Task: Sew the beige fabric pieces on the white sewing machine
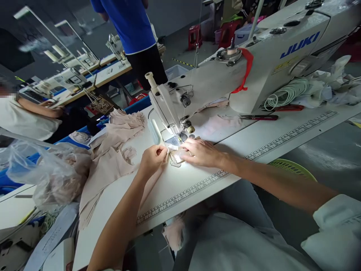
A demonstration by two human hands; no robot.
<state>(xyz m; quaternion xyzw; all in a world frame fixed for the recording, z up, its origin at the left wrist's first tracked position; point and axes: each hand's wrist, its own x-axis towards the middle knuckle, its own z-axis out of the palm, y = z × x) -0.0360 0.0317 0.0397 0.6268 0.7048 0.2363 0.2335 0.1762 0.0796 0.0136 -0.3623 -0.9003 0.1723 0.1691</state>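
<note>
At the sewing machine (166,107), my left hand (153,160) is closed in a pinch on the edge of a pale pink fabric piece (152,184), just left of the needle area. The piece trails down over the table toward me. My right hand (201,152) lies with its fingers outstretched on the fabric beside the presser foot (179,138). A small white strip (171,146) shows between the hands, under the machine's light. My right fingertips partly hide the cloth there.
A stack of pale pink fabric pieces (113,162) lies left, beside a clear plastic bag (62,173). Dark-handled snips (259,117) and a coil of pale cord (287,92) lie right. A printed ruler (180,197) follows the front edge. A person in blue (132,28) stands behind.
</note>
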